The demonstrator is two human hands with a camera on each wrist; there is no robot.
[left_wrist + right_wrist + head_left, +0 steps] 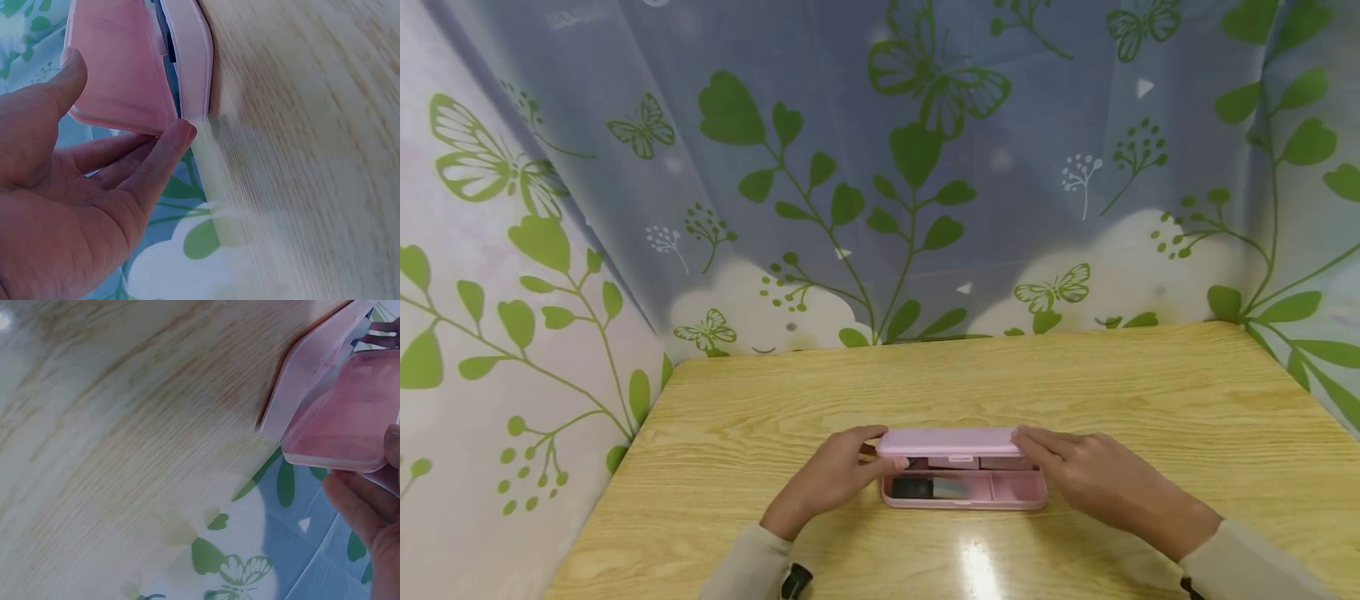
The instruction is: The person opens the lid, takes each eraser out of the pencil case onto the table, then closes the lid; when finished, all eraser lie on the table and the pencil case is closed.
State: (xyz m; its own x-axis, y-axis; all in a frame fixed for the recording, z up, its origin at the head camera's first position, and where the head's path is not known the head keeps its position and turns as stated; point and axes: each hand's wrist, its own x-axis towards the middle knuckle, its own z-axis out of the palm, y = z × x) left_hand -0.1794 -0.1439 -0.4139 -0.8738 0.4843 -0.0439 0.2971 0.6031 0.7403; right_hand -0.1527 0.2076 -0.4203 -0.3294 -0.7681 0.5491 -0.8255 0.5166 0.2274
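Observation:
A pink hinged case [964,503] lies on the table, its lid [951,441] partly raised. Inside, the tray has compartments [1018,486], and a black item with a greyish end [912,487] lies in the left one. My left hand [827,475] holds the lid's left end between thumb and fingers; in the left wrist view one fingertip [181,130] is by the seam of lid and base. At the lid's right end my right hand [1101,479] grips the corner, its thumb [392,445] on the lid's edge. The rear of the tray is shaded by the lid.
The wood-grain table [760,400] runs back to a curtain [820,275] printed with leaves and butterflies. Matching cloth [497,350] hangs at the left and right sides. A bright reflection [977,567] shows on the tabletop in front of the case.

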